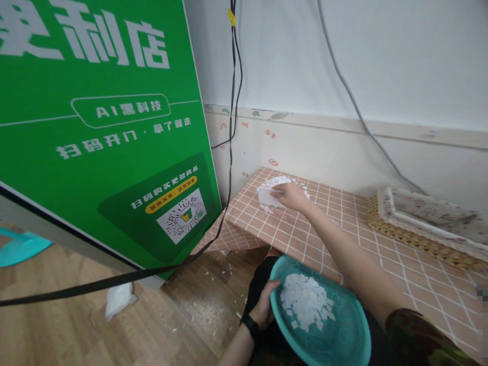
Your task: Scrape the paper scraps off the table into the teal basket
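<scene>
My left hand (266,304) grips the rim of a teal plastic basket (356,325), which tilts over my lap below the table edge. Inside it lies a heap of small white paper pieces (305,300). Over the table's far left part, my right hand (288,195) pinches a white card (269,196) between thumb and fingers. The card stands on edge against a pile of more paper scraps (277,181) on the tabletop. Some scraps are spread beside and in front of the card.
A brown checked cloth covers the table (305,234). On its right stands a lined wicker basket (423,244). To the left rises a green cabinet (114,178), with a black cable (231,127) hanging by it. Scraps and a white bag (120,299) lie on the wooden floor.
</scene>
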Available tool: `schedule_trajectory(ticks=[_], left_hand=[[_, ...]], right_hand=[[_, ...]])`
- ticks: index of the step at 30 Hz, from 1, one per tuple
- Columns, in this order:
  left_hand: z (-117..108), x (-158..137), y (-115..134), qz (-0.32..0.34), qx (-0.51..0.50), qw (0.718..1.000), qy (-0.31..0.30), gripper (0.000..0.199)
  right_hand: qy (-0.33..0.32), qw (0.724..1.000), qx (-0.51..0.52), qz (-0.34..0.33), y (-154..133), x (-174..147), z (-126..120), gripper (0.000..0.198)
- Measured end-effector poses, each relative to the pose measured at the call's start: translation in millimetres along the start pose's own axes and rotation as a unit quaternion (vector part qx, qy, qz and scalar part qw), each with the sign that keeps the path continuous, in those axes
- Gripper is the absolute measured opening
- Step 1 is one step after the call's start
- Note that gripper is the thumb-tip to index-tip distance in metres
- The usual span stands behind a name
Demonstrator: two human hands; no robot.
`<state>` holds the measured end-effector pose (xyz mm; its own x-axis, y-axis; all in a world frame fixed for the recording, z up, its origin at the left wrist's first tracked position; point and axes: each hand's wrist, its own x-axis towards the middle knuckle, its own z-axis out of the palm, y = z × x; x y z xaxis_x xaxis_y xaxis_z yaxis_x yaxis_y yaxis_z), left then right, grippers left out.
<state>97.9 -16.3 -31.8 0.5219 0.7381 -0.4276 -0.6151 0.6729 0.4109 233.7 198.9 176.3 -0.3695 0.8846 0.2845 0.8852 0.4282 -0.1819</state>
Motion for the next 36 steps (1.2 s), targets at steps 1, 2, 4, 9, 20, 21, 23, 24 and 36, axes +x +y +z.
schedule_trajectory(ticks=[1, 2, 4, 9, 20, 21, 23, 24, 36], left_hand=[[0, 0, 0, -0.002, 0.0, 1.0, 0.002, 0.045], [0, 0, 1, -0.002, -0.001, 1.0, 0.002, 0.046], [-1, 0, 2, 0.001, 0.0, 1.0, -0.003, 0.048], [-2, 1, 6, 0.005, 0.001, 1.0, -0.015, 0.049], [-6, 5, 5, 0.025, 0.001, 0.999, -0.023, 0.042], [-7, 5, 5, 0.024, 0.004, 0.999, -0.024, 0.042], [-8, 6, 4, 0.023, 0.006, 0.999, -0.022, 0.041], [-9, 5, 4, 0.024, 0.005, 1.0, -0.02, 0.041], [-5, -1, 13, 0.015, 0.028, 0.999, 0.014, 0.046]], right_hand=[[-0.005, 1.0, 0.006, -0.004, -2, -1, 1, 0.024], [-0.01, 1.0, 0.011, -0.009, -3, -2, 2, 0.023], [-0.018, 1.0, 0.019, -0.015, -3, -7, 2, 0.022], [-0.004, 0.999, 0.045, 0.0, 8, -24, -7, 0.025], [-0.036, 0.992, 0.114, 0.033, 46, -42, -29, 0.024], [-0.021, 0.992, 0.116, 0.043, 50, -43, -29, 0.024], [-0.007, 0.992, 0.116, 0.052, 53, -45, -26, 0.025], [-0.012, 0.992, 0.117, 0.051, 53, -45, -23, 0.025], [0.009, 0.991, 0.111, 0.073, 49, -46, -13, 0.026]])
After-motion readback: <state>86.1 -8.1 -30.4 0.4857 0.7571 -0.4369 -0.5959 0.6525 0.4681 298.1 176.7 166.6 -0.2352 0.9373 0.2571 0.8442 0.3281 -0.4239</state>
